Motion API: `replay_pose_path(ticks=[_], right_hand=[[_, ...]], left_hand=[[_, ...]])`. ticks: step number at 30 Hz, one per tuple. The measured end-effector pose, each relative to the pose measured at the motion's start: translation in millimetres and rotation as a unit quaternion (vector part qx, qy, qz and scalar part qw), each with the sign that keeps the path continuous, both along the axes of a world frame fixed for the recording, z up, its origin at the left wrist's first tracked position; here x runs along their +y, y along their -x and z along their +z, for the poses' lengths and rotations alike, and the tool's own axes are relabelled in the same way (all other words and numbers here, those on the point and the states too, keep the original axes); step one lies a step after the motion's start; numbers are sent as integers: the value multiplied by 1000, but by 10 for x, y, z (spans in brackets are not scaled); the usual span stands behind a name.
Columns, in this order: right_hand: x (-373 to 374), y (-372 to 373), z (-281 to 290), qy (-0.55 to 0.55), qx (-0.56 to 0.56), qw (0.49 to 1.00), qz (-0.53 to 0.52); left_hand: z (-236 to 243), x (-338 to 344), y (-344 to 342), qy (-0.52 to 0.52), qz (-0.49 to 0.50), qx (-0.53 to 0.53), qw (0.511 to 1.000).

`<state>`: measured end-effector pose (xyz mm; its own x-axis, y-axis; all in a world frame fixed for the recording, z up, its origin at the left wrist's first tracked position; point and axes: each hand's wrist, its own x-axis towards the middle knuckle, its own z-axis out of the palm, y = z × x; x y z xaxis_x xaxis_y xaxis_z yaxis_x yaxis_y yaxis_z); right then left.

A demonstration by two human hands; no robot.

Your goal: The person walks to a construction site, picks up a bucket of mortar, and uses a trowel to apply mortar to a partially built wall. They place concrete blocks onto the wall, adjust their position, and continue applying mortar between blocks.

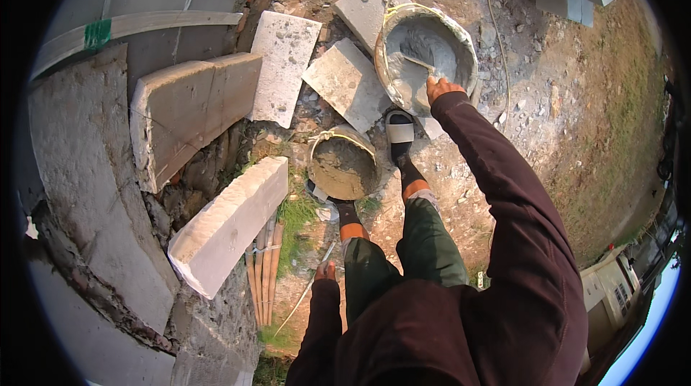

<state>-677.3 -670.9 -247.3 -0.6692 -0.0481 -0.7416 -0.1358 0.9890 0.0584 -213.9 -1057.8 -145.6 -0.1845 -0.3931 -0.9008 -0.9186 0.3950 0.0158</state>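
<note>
My right hand [444,89] reaches over the rim of a large round bucket [466,46] and closes on what looks like a trowel [419,63], its bent shank dipping inside. Wet grey mortar [436,39] coats the bucket's bottom and walls. By my left thigh hangs my left hand [325,269], seen foreshortened, so its grip is unclear. Beside it a thin pale stick [305,294] runs at a slant; whether the hand touches it I cannot tell. A smaller bucket [373,148] with brownish sandy mix stands at my feet.
Flat pale slabs [285,62] and a tilted square slab [347,82] lie near the buckets. To the left, a thick block [234,224] and another large block [194,109] rest along a low wall. Bamboo poles [265,271] lie below. A hose or cord [498,33] crosses the rubble-strewn ground.
</note>
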Motion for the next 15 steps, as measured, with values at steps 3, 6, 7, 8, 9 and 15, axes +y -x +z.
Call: replay_pose_path(ticks=[3,6,7,8,9,15], right_hand=[[185,-259,363,48,-87,994,37],[516,35,999,87,-186,978,34],[578,219,1192,52,-223,973,27],[689,275,1210,103,-175,979,-2],[705,351,1160,71,-122,990,-1],[-29,244,181,34,1,998,-47]], left_hand=[[163,105,267,-44,19,-60,997],[87,170,217,-36,19,-54,998],[61,151,221,-37,0,-42,998],[22,129,168,-36,-19,-31,999],[-10,105,111,-26,-20,2,999],[229,214,585,-49,10,-70,996]])
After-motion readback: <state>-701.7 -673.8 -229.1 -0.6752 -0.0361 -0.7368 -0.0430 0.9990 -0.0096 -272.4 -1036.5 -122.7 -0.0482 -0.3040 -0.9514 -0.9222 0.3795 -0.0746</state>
